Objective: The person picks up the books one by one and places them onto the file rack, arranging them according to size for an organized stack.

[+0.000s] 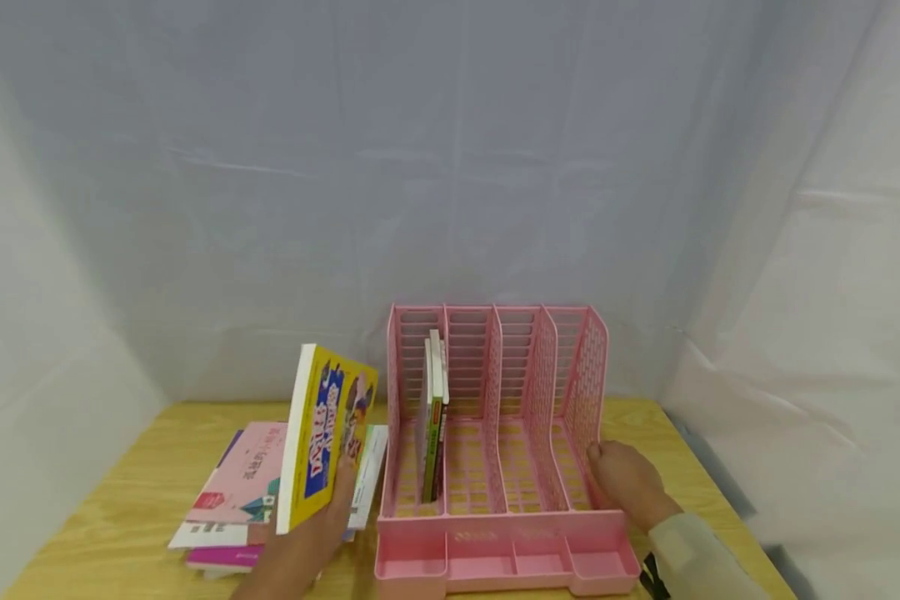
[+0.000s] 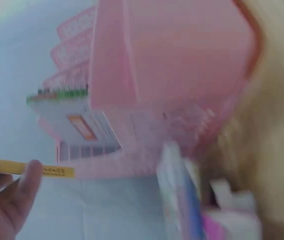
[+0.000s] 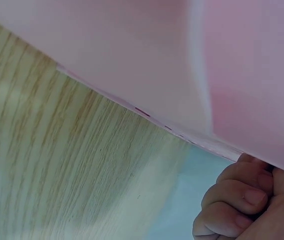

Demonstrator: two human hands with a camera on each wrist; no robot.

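Note:
A yellow book [image 1: 333, 433] with blue lettering is held upright and slightly tilted by my left hand [image 1: 311, 525], left of a pink desk file rack [image 1: 506, 525]. In the left wrist view, the thumb presses on the yellow spine [image 2: 57, 171]. My right hand [image 1: 626, 479] grips the side wall of the rack at its right edge; the right wrist view shows the fingers [image 3: 254, 196] curled beside that wall, with the thumb's contact hidden. Several thin books [image 1: 435, 408] stand upright in the rack's leftmost compartment.
A loose stack of books, with a pink one [image 1: 243, 467] on top, lies on the wooden table [image 1: 120, 500] left of the rack. Small open trays [image 1: 480, 568] run along the rack's front. Grey-white sheeting [image 1: 450, 208] hangs behind and at both sides.

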